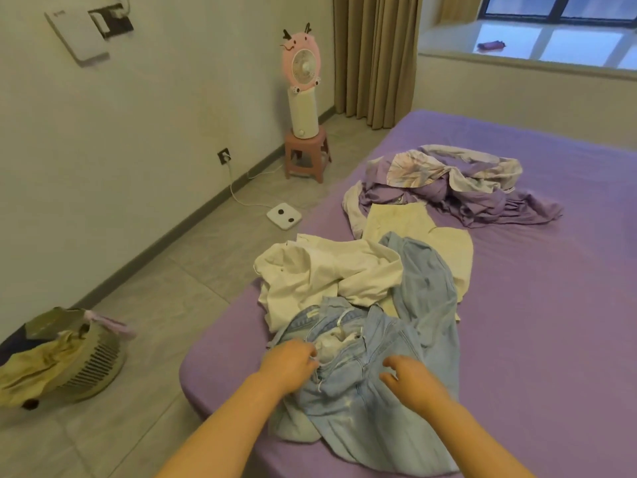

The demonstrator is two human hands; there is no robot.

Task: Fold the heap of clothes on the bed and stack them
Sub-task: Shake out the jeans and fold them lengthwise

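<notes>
Left hand (289, 364) grips jeans (362, 391) waistband | right hand (410, 377) – hovering just above

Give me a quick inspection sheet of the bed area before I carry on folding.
Surface: purple bed sheet, smooth where bare, nothing folded or stacked on it yet.
Job's things: light blue jeans rumpled at the near edge; white garment crumpled beside them; cream garment partly under both.
Clutter: purple patterned bedding bunched farther back.
Hands: left hand pinches the jeans' waistband; right hand hovers with fingers loosely curled, no grip.
Cables: white cord runs from a wall socket along the floor.
Surroundings: pink fan on a pink stool, white scale, laundry basket with clothes, curtain, window.
</notes>
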